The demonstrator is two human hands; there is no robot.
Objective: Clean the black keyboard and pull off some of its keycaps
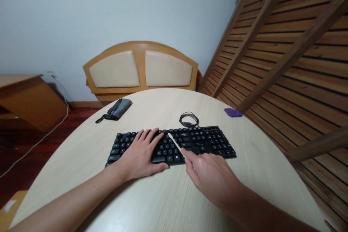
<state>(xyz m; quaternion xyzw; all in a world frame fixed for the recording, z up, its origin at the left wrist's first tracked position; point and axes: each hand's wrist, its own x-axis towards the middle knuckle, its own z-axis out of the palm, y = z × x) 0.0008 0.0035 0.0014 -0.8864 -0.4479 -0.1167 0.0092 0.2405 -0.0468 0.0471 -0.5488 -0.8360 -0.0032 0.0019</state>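
A black keyboard (165, 152) lies across the round table in front of me. My left hand (141, 152) rests on its left half, fingers spread over the keys and thumb along the front edge. My right hand (208, 174) is closed around a slim white stick (176, 144) with a slightly wider, rounded tip. The tip points away from me and to the left, at the upper middle keys; whether it touches them I cannot tell. My right fingers hide the stick's near end.
The keyboard's coiled black cable (189, 119) lies behind it. A grey pouch (119, 109) with a black strap is at the table's far left, a folded purple cloth (233, 112) at the far right. Wooden slats (299, 61) lean beside the table (141, 203) on the right.
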